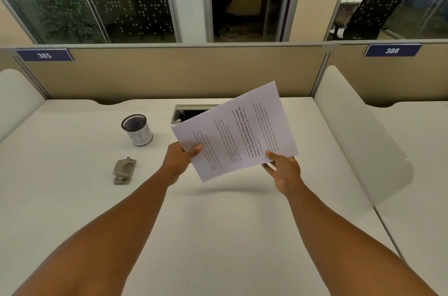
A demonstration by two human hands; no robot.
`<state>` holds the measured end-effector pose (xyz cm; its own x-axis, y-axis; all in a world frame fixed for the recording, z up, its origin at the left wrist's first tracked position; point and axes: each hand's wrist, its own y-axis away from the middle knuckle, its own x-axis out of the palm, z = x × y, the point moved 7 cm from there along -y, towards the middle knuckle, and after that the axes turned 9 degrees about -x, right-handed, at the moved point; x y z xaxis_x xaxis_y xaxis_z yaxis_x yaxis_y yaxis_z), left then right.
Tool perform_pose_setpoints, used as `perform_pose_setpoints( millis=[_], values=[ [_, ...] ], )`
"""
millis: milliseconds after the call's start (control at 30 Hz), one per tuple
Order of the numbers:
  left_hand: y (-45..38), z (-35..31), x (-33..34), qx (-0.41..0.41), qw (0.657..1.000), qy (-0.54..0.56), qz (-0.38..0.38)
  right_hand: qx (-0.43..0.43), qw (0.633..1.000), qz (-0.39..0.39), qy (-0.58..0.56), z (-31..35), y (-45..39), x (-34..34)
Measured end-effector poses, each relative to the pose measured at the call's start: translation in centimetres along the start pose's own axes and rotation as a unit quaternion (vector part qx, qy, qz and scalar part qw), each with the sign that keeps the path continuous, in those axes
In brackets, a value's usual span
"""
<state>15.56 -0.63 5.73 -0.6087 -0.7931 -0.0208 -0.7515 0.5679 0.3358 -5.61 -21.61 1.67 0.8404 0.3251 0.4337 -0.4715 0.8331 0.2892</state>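
A printed sheet of paper hangs in the air above the white desk, tilted, with its text running sideways. My left hand pinches its near left edge, thumb on top. My right hand pinches the near right corner, thumb on top and fingers underneath. The sheet casts a shadow on the desk below it.
A black mesh cup with a white label stands to the left. A grey hole punch lies nearer, on the left. A cable slot opens at the back, partly hidden by the sheet. Beige partitions and white side dividers enclose the desk.
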Motion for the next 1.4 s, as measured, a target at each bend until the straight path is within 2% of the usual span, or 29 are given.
perform_pose_setpoints(
  millis=[133,400,500,700,867,1033,1267,1400],
  values=[
    [-0.2,-0.2,-1.2,0.012,0.999,-0.030,-0.026,-0.012,0.999,-0.028,0.030,0.1,0.1,-1.0],
    [0.0,0.3,-1.5,0.028,0.995,-0.079,-0.057,-0.050,0.976,-0.007,0.211,0.1,0.1,-1.4],
    [0.1,0.5,-1.3,0.033,0.994,-0.083,-0.055,-0.065,0.967,0.000,0.245,0.3,0.3,-1.0],
    [0.5,1.2,-1.1,0.023,0.996,-0.076,-0.049,-0.096,0.956,0.004,0.277,0.8,0.7,-0.6],
    [1.2,2.4,-1.0,0.016,0.999,-0.046,-0.023,-0.089,0.957,0.009,0.277,0.6,1.2,-0.9],
    [1.4,3.8,-1.0,-0.004,0.998,-0.052,-0.032,-0.087,0.956,0.014,0.282,0.5,1.6,-1.0],
    [1.3,2.5,-0.8,0.011,0.996,-0.078,-0.029,-0.099,0.953,0.019,0.285,1.4,1.5,-0.6],
    [1.5,3.2,-0.6,-0.013,0.995,-0.098,-0.003,-0.093,0.946,0.040,0.309,0.8,1.5,-0.9]
  ],
)
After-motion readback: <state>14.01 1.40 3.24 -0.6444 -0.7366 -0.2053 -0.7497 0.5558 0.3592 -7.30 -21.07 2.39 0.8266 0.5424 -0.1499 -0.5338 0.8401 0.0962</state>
